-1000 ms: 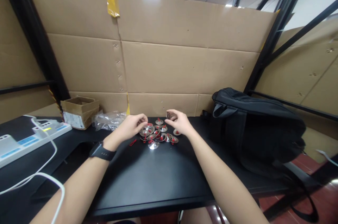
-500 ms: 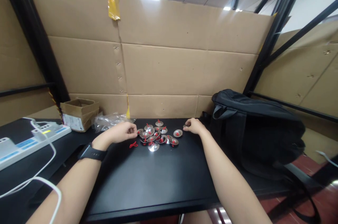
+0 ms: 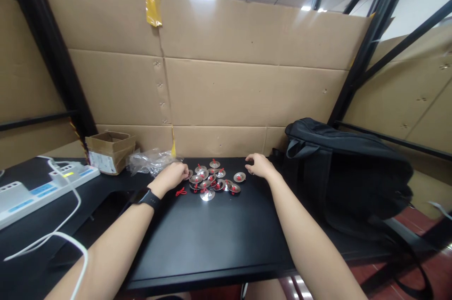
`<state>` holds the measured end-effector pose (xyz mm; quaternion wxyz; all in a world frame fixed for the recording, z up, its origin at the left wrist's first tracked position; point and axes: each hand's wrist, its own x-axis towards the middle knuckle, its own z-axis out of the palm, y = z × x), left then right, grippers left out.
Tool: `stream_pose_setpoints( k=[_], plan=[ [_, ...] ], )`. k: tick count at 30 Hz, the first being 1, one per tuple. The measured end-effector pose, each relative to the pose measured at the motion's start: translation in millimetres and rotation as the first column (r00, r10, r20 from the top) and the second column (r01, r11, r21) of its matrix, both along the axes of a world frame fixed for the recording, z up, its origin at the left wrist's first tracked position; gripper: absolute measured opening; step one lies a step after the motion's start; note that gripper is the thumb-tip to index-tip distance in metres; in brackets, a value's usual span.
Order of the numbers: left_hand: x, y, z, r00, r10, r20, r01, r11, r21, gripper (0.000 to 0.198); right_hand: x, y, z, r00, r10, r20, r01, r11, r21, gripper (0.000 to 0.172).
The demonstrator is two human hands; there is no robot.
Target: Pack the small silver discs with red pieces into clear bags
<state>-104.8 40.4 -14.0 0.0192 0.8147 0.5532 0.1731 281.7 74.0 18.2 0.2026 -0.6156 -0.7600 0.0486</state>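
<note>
Table (image 3: 212,239) spans the lower centre of the frame; bag (image 3: 346,177) lower right. Cymbals (image 3: 211,178) lie heaped just below centre. Left hand (image 3: 173,176) at their left edge: fingers curled, pinch cannot be told. Right hand (image 3: 262,167), right of centre: thumb and forefinger apart.

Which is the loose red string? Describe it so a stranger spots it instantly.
On the black table, find the pile of shiny metal discs. Just left of its near edge, close to the left hand, lies the red string. Unlike the red bits on the discs, it has no disc attached.
</note>
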Motion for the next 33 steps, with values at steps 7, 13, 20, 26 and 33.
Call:
stream_pose_setpoints(
  k=[7, 13, 20, 26, 33],
  plan=[
    [10.5, -20.9, 30.4, 0.969, -0.031, 0.244, 0.006, 0.995, 0.101, 0.024, -72.0, -39.0, 9.6, 0.813, 0.509, -0.282, -0.412, 0.846, 0.339, 0.048],
    [53.1, -41.7, 44.1, 0.736, -0.259, 0.626, 0.281, 0.958, 0.066, 0.028, -119.8, -76.0, 10.6, 0.596, 0.713, -0.369, -0.571, 0.7, 0.429, 0.066],
    [63.5, -45.0, 37.0, 0.773, -0.303, 0.558, 0.356, 0.934, 0.013, 0.032, -118.7, -74.6, 8.2, 0.563, 0.697, -0.444, -0.621, 0.711, 0.329, 0.046],
    [29.1, -37.0, 42.3, 0.971, -0.145, 0.19, 0.136, 0.989, 0.06, 0.025, -76.0, -41.5, 13.6, 0.816, 0.52, -0.252, -0.42, 0.833, 0.36, 0.041],
    [-20.8, -21.7, 32.4, 0.993, -0.081, 0.089, 0.094, 0.983, -0.158, 0.019, 15.8, 6.3, -4.3, 0.998, 0.056, -0.035, -0.057, 0.997, -0.045, 0.045]
  ],
)
